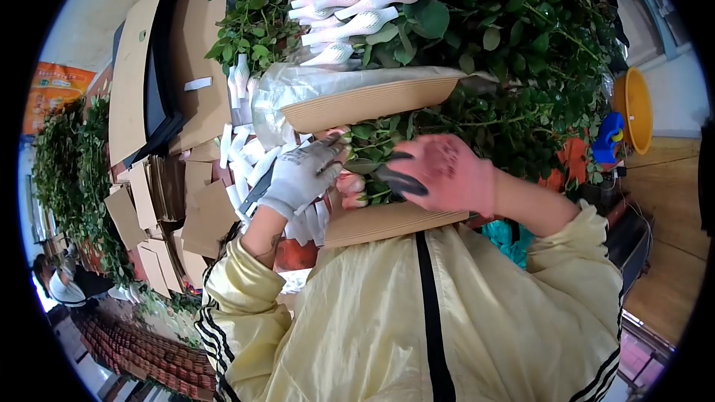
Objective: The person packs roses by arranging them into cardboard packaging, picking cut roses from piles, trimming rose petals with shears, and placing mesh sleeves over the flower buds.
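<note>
Pink roses (pixel 351 184) with leafy stems lie between two strips of corrugated cardboard, one strip (pixel 376 101) above and one (pixel 395 223) close to my jacket. My left hand (pixel 304 175), in a whitish-grey glove, rests at the bloom end with its fingers stretched out against the flower heads. Over the stems, my right hand (pixel 439 171) wears a pink glove with dark fingertips. Its fingers curl around some leafy stems and are slightly blurred; the palm side is hidden. Clear plastic wrap (pixel 277 97) lies around the upper cardboard strip.
Roses in white foam net sleeves (pixel 365 24) and a mass of foliage (pixel 514 22) lie beyond. Loose white sleeves (pixel 242 160) are left of my hands. Cardboard pieces (pixel 160 197) stack at left. At right are a blue tape dispenser (pixel 610 138) and a yellow basin (pixel 637 110).
</note>
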`<state>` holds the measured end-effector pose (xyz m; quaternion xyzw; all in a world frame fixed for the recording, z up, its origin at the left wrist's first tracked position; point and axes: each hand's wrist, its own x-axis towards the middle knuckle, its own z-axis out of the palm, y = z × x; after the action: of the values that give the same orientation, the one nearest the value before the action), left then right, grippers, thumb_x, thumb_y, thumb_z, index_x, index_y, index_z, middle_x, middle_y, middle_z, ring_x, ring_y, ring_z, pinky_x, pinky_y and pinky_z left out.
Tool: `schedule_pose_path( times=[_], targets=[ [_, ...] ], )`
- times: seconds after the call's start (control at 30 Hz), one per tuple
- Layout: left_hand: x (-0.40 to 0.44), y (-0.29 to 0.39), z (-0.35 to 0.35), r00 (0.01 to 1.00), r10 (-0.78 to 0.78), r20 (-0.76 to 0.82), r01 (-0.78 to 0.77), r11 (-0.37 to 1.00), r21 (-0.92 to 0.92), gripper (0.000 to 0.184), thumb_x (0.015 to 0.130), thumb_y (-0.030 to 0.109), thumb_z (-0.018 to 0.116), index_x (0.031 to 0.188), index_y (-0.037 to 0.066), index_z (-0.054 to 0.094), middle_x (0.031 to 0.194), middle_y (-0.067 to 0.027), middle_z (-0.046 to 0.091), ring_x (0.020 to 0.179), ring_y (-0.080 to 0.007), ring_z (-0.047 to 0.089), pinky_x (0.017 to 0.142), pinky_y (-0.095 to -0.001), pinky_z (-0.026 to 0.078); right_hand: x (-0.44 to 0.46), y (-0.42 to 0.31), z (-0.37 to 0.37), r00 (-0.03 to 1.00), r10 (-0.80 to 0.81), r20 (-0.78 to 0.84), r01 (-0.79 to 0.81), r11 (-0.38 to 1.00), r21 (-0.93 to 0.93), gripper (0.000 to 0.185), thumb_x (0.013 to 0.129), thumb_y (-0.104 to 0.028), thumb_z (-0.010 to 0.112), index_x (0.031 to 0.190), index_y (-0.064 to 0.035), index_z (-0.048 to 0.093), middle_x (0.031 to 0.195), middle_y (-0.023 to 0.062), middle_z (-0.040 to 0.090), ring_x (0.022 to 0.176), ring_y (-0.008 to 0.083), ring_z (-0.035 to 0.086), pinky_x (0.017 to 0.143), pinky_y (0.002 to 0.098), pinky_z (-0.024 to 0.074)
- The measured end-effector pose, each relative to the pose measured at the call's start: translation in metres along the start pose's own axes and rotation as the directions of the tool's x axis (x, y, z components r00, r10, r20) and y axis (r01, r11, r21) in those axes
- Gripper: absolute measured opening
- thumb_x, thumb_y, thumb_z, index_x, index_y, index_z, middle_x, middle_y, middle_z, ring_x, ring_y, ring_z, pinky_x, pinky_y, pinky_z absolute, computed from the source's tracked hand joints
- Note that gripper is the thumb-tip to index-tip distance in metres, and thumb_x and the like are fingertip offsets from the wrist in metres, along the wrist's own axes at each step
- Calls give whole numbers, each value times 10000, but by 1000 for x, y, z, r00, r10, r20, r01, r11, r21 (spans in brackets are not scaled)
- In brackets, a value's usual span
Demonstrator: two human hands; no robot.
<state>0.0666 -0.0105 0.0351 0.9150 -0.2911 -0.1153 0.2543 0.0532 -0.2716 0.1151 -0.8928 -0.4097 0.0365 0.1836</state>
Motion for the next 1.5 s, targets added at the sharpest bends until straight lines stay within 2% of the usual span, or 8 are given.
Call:
schedule_pose_path(
  times=[0.07, 0.33, 0.6, 0.73, 0.87, 0.97, 1.23, 1.5],
  targets=[
    [-11, -1, -6, 998, -28, -57, 28, 1000, -4, 360, 826, 210, 540, 1166, 103, 589, 1200, -91, 574, 1034, -257, 580, 849, -333, 470, -8, -14, -23, 915, 52, 399, -91, 993, 80, 342, 754, -292, 604, 1041, -111, 567, 1076, 113, 568, 951, 258, 562, 849, 373, 432],
    [-22, 19, 21, 909, 85, 407, -198, 949, 244, 391, 810, 207, 545, 1200, 186, 561, 1145, -32, 609, 878, -221, 639, 717, -340, 506, -20, -22, -7, 997, -49, 56, 43, 994, 104, 284, 743, -271, 628, 991, -137, 597, 1015, 69, 579, 936, 264, 564, 855, 361, 436],
    [-64, 0, 5, 957, 154, -244, -154, 988, 20, 387, 755, 130, 595, 1138, 180, 611, 1042, -68, 644, 775, -244, 635, 693, -339, 497, -89, -26, -44, 930, 352, 108, -366, 911, 189, 346, 710, -250, 679, 1024, -118, 617, 1076, 72, 591, 1015, 254, 542, 897, 347, 423],
    [-137, 20, -7, 909, -125, 398, 218, 955, -200, 351, 777, 310, 630, 1058, 101, 652, 921, -96, 680, 797, -238, 645, 777, -330, 483, -115, -28, -46, 854, 511, 102, -521, 837, 165, 379, 659, -175, 696, 1027, -121, 624, 1081, 81, 589, 1014, 269, 538, 910, 361, 421],
    [-158, 4, -78, 865, -498, 61, 454, 725, -518, 276, 793, 151, 605, 1048, 55, 645, 871, -109, 672, 811, -185, 634, 721, -321, 501, -103, -44, -47, 896, 443, -25, -433, 884, 175, 387, 614, -132, 696, 997, -134, 643, 1039, 70, 601, 1000, 283, 530, 898, 368, 423],
    [-151, -84, -132, 639, -302, -707, 385, 922, -45, 338, 741, 127, 614, 1075, 75, 604, 953, -136, 624, 837, -290, 617, 724, -362, 496, -77, -50, -51, 937, 346, 48, -345, 899, 271, 385, 607, -126, 689, 990, -142, 654, 1064, 64, 592, 1014, 280, 522, 908, 359, 416],
    [-102, -200, -176, 497, -682, -536, 867, 362, 343, 497, 764, 128, 566, 1249, 153, 462, 1204, -109, 533, 1141, -273, 521, 911, -396, 435, -38, -78, -28, 964, 251, 87, -265, 908, 325, 353, 625, -170, 697, 971, -106, 667, 1082, 89, 600, 1018, 265, 545, 915, 356, 407],
    [-74, -105, -260, 540, -57, -840, 540, 789, 293, 186, 802, 270, 577, 864, 129, 681, 818, -123, 652, 723, -306, 629, 637, -403, 493, -28, -53, -28, 922, 383, -51, -325, 841, 433, 491, 662, -168, 722, 1111, -50, 561, 1089, 113, 575, 1007, 258, 552, 894, 359, 431]
  ],
)
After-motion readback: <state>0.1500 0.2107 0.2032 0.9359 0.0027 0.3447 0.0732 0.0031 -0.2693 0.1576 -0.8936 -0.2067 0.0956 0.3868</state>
